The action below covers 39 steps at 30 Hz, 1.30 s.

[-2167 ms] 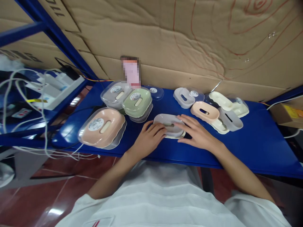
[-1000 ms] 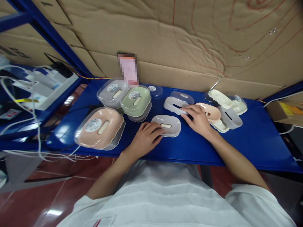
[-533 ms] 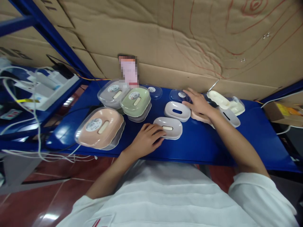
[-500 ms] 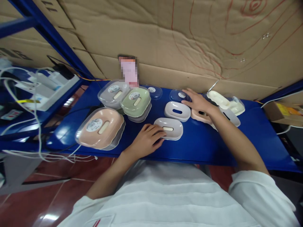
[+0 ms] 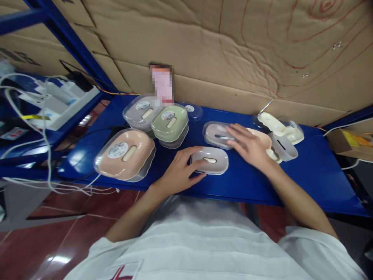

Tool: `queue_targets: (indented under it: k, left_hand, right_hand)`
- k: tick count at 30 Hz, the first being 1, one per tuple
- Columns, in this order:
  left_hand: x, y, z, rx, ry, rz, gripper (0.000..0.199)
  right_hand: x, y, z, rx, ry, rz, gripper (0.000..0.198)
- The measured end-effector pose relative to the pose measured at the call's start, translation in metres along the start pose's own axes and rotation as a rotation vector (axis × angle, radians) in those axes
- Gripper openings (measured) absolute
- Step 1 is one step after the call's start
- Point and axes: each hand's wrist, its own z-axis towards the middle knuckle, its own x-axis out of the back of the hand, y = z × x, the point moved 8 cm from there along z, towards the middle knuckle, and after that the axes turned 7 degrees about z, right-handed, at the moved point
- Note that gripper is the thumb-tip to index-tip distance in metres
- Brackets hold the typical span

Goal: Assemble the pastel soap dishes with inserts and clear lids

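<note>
My left hand reaches around the left end of a light grey oval dish, with fingers at its far and near edges. A cream bar sits in the dish's middle slot. Behind it, my right hand has its fingers on a clear plastic lid bearing a round sticker. The lid lies over a second grey slotted dish, which shows through it. Beyond my right hand are a peach dish, a grey slotted piece standing tilted, and a cream wavy-edged piece.
Lidded boxes in peach, green and grey stand at the left of the blue shelf. A phone leans on the cardboard wall. Another clear lid lies behind. Power strips with cables are far left.
My right hand has brought the clear lid forward from the back of the shelf onto the rear grey dish. My left hand's fingers have spread around the front dish. The grey piece at right has tipped.
</note>
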Motion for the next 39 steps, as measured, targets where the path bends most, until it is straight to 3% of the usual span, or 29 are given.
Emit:
queue_targets:
  k: [2,5,9,15,27,30,34,39]
  left_hand:
    - [0.005,-0.003,-0.001,0.039,0.056,-0.002,0.044]
    - [0.003,-0.006,0.0,0.045,0.039,-0.022,0.051]
    - [-0.003,-0.008,0.002,0.017,-0.015,-0.039,0.045]
    - [-0.002,-0.008,0.001,-0.018,0.022,-0.004,0.032]
    - [-0.003,-0.008,-0.002,-0.015,0.012,0.116,0.02]
    - [-0.003,-0.008,-0.001,0.017,0.0,0.147,0.019]
    - [0.002,-0.007,0.001,0.037,0.047,0.197,0.02]
    - [0.003,-0.005,0.001,0.064,0.066,0.223,0.02]
  right_hand:
    - [-0.012,-0.023,-0.027,0.068,0.007,-0.036,0.054]
    - [-0.03,-0.041,-0.052,0.139,0.005,-0.055,0.057]
    - [-0.043,-0.052,-0.058,0.209,-0.026,-0.076,0.053]
    - [-0.052,-0.059,-0.057,0.303,-0.103,-0.173,0.057]
    - [-0.058,-0.051,-0.054,0.314,-0.141,-0.141,0.062]
    - [-0.048,-0.035,-0.045,0.231,-0.116,-0.147,0.056]
    - [-0.039,-0.006,-0.036,0.079,-0.084,-0.319,0.05]
    - [-0.039,0.012,-0.031,0.026,-0.085,-0.392,0.048]
